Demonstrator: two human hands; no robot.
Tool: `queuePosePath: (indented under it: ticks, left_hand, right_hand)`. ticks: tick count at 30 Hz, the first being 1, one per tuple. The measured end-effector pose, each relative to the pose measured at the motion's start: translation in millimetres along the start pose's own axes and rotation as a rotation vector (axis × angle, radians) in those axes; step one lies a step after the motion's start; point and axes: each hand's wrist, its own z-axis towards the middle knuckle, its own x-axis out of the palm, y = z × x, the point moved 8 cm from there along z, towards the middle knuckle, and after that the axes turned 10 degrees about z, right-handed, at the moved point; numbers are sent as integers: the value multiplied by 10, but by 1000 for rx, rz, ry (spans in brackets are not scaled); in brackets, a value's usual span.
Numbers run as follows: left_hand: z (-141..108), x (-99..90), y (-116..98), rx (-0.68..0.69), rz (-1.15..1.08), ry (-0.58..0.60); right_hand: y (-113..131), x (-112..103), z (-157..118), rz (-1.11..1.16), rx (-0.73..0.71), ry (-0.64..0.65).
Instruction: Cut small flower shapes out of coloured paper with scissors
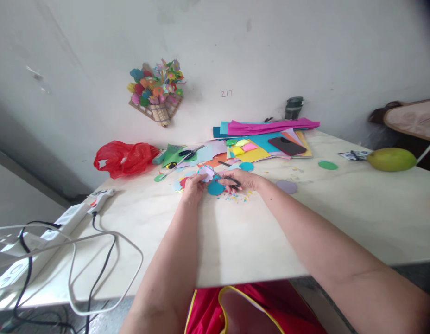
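My left hand (194,186) pinches a small lilac paper piece (207,173) with a scalloped edge. My right hand (243,180) is closed round the black handles of a pair of scissors (234,182), whose blades point left at the lilac paper. Whether the blades touch the paper is too small to tell. Below the hands lies a blue paper circle (215,188), with tiny coloured paper scraps (237,196) scattered beside it. Another blue circle (246,166) lies just behind my right hand, and a grey-lilac circle (286,187) to its right.
Coloured sheets (260,150) and a phone (287,145) lie at the back. A second pair of scissors (189,152) and a red plastic bag (123,157) are at back left. Power strips with loose cables (74,213) occupy the left edge; a yellow-green fruit (391,159) sits right.
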Motion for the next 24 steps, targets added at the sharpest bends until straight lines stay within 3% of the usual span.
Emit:
queuePosePath:
  ticks: [24]
  left_hand:
    - [-24, 13, -21, -10, -40, -7]
  right_hand:
    - [-31, -5, 33, -9, -23, 29]
